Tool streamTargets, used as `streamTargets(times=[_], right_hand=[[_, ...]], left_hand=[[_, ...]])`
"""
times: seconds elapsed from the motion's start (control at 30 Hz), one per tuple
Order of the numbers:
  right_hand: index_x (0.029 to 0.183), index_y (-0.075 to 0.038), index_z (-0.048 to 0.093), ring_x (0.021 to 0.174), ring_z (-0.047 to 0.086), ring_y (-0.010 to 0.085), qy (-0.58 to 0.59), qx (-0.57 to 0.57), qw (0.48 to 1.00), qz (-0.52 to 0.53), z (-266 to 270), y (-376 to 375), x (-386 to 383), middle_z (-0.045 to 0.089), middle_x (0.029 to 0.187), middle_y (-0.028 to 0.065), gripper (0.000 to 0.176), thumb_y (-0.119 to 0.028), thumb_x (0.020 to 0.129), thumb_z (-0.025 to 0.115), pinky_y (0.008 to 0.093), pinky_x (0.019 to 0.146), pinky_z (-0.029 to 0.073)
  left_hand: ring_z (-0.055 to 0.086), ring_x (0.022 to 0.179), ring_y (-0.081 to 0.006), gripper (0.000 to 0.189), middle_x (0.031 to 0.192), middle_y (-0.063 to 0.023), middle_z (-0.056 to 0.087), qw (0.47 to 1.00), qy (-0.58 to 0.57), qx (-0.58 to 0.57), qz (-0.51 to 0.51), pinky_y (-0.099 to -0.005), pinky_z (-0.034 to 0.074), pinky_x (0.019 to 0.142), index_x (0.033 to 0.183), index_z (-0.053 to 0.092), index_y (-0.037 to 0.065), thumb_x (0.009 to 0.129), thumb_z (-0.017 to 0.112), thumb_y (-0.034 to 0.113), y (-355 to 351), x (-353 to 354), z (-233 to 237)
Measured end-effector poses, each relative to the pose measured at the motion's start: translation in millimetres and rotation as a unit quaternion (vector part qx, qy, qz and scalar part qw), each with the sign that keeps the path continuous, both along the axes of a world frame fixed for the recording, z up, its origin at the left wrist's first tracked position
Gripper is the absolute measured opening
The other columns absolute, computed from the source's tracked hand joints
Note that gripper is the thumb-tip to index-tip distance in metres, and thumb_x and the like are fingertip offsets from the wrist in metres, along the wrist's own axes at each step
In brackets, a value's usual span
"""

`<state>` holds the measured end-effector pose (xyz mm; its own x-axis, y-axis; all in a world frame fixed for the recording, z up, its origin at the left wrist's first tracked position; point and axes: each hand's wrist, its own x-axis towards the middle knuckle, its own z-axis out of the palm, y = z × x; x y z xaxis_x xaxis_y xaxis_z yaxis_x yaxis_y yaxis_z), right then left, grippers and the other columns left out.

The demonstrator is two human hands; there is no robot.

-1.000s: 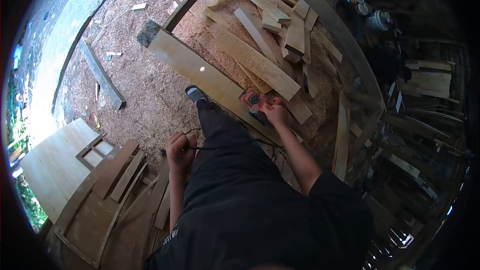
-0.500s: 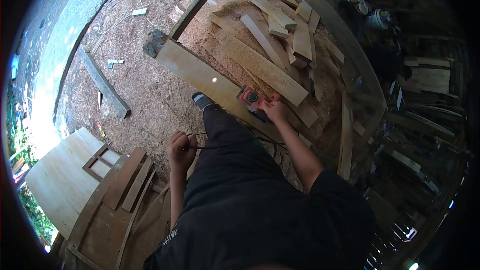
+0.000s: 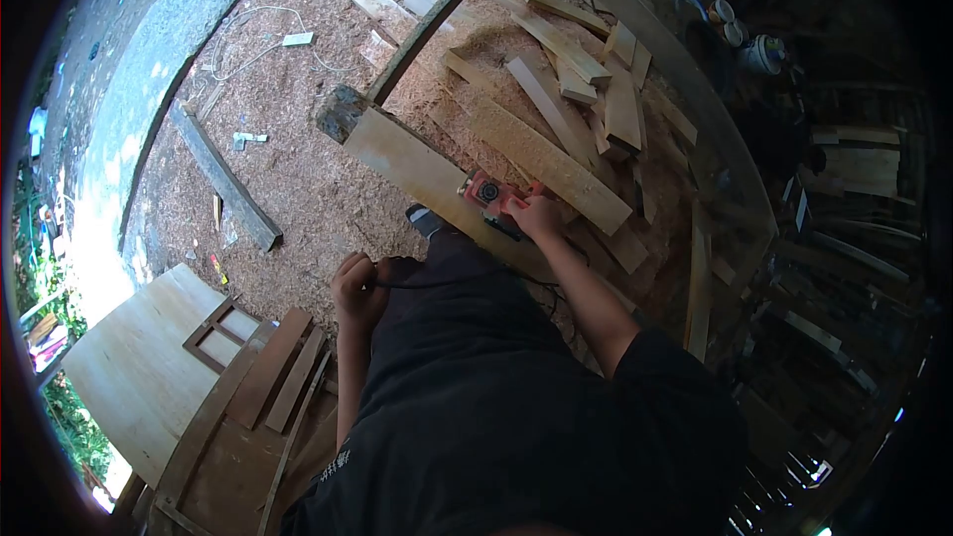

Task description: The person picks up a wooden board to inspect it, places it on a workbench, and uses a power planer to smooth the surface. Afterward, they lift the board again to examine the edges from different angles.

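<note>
My right hand (image 3: pixel 537 216) is wrapped round the rear handle of a red power planer (image 3: pixel 488 193). The planer rests on a long pale board (image 3: pixel 402 156), whose far end lies against a dark wooden block (image 3: pixel 342 113). My left hand (image 3: pixel 356 283) is closed round a black cable (image 3: pixel 447 281), which runs across my lap towards the right. A foot in a dark sandal (image 3: pixel 424 222) is beside the board's near edge.
Several cut planks (image 3: pixel 556 144) lie on wood shavings beyond the board. A grey timber (image 3: pixel 226 179) lies on the ground at left. Plywood (image 3: pixel 149 362) and brown panels (image 3: pixel 268 365) are at lower left. Paint cans (image 3: pixel 762 55) stand at upper right.
The planer and my right hand have moved along the board towards the block. The surroundings have shifted right and slightly down in the view. My left hand still grips the cable.
</note>
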<state>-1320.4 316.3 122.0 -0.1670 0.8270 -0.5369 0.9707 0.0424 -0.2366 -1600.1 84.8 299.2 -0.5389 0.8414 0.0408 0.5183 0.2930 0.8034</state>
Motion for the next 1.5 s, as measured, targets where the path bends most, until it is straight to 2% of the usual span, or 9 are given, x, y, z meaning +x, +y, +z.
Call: streamTargets(times=[0.1, 0.17, 0.6, 0.7, 0.97, 1.13, 1.23, 1.37, 1.5], right_hand=[[0.092, -0.007, 0.082, 0.092, 0.075, 0.0396, 0.012, 0.011, 1.0, -0.002, -10, 1, -12, 0.077, 0.093, 0.0207, 0.054, -0.059, 0.087, 0.065, 0.0505, 0.082, 0.059], [0.088, -0.007, 0.081, 0.089, 0.075, 0.0393, 0.019, 0.022, 1.0, 0.005, -10, 2, -21, 0.076, 0.089, 0.0202, 0.055, -0.059, 0.086, 0.064, 0.0517, 0.078, 0.06], [0.092, -0.009, 0.082, 0.086, 0.076, 0.0388, -0.003, 0.012, 1.0, 0.003, 4, 0, -61, 0.077, 0.087, 0.0179, 0.053, -0.059, 0.088, 0.063, 0.0508, 0.076, 0.06], [0.091, -0.01, 0.082, 0.085, 0.076, 0.0386, -0.007, 0.027, 1.0, 0.004, 6, -1, -75, 0.077, 0.086, 0.0177, 0.052, -0.058, 0.088, 0.063, 0.0507, 0.076, 0.06], [0.092, -0.012, 0.082, 0.088, 0.075, 0.0393, -0.001, 0.026, 1.0, -0.001, 0, 2, -105, 0.077, 0.089, 0.0189, 0.048, -0.056, 0.088, 0.062, 0.0514, 0.079, 0.06], [0.111, -0.01, 0.082, 0.098, 0.075, 0.0372, -0.016, -0.016, 1.0, -0.016, 2, 5, -120, 0.078, 0.101, 0.0198, 0.055, -0.056, 0.089, 0.061, 0.0485, 0.088, 0.06], [0.117, -0.008, 0.08, 0.1, 0.075, 0.0368, 0.005, 0.025, 0.999, -0.028, -5, 2, -126, 0.078, 0.106, 0.0186, 0.059, -0.056, 0.089, 0.061, 0.0474, 0.091, 0.06], [0.117, -0.007, 0.08, 0.103, 0.075, 0.0363, 0.001, 0.02, 0.999, -0.029, -4, 2, -134, 0.078, 0.108, 0.018, 0.059, -0.055, 0.089, 0.062, 0.0467, 0.092, 0.06], [0.102, -0.007, 0.082, 0.095, 0.076, 0.0368, 0.006, 0.028, 0.999, -0.03, 5, 6, -153, 0.078, 0.097, 0.019, 0.054, -0.055, 0.089, 0.062, 0.0484, 0.085, 0.061]], left_hand=[[0.041, 0.053, -0.0214, 0.041, 0.061, -0.0086, 0.037, 1.0, 0.013, 0.027, -0.005, -0.0366, 0.031, 0.052, 0.065, 0.039, 0.002, 0.087, 0.074, -0.002, 1, -13, 1], [0.047, 0.057, -0.0297, 0.043, 0.062, -0.011, 0.04, 1.0, 0.01, 0.008, 0.001, -0.0425, 0.036, 0.053, 0.064, 0.039, 0.003, 0.087, 0.075, 0.004, 1, -22, 1], [0.048, 0.058, -0.0311, 0.041, 0.063, -0.0118, 0.043, 1.0, 0.02, -0.005, 0.004, -0.0438, 0.037, 0.055, 0.064, 0.04, 0.003, 0.086, 0.075, 0.001, 12, -71, -3], [0.041, 0.055, -0.0251, 0.043, 0.062, -0.0097, 0.039, 1.0, 0.018, 0.016, 0.0, -0.0398, 0.033, 0.054, 0.064, 0.04, 0.003, 0.09, 0.075, 0.002, 15, -85, -5], [0.046, 0.057, -0.0303, 0.042, 0.062, -0.0113, 0.041, 1.0, 0.016, 0.002, 0.006, -0.0434, 0.037, 0.055, 0.064, 0.04, 0.003, 0.085, 0.076, 0.001, 14, -114, -2], [0.046, 0.058, -0.0303, 0.042, 0.063, -0.0115, 0.042, 1.0, 0.01, 0.002, -0.01, -0.0433, 0.037, 0.055, 0.064, 0.041, 0.003, 0.085, 0.077, 0.0, 16, -132, 0], [0.046, 0.058, -0.0302, 0.042, 0.063, -0.0116, 0.043, 1.0, 0.009, 0.002, -0.018, -0.0433, 0.037, 0.055, 0.064, 0.041, 0.003, 0.085, 0.077, 0.0, 19, -143, 2], [0.046, 0.058, -0.0296, 0.042, 0.063, -0.0115, 0.042, 1.0, 0.002, -0.005, -0.029, -0.0429, 0.037, 0.055, 0.064, 0.041, 0.003, 0.085, 0.077, 0.001, 20, -162, 1], [0.046, 0.057, -0.0293, 0.041, 0.062, -0.0114, 0.042, 0.999, 0.013, -0.003, -0.032, -0.0426, 0.037, 0.054, 0.063, 0.041, 0.003, 0.084, 0.077, 0.001, 24, -176, 2]])
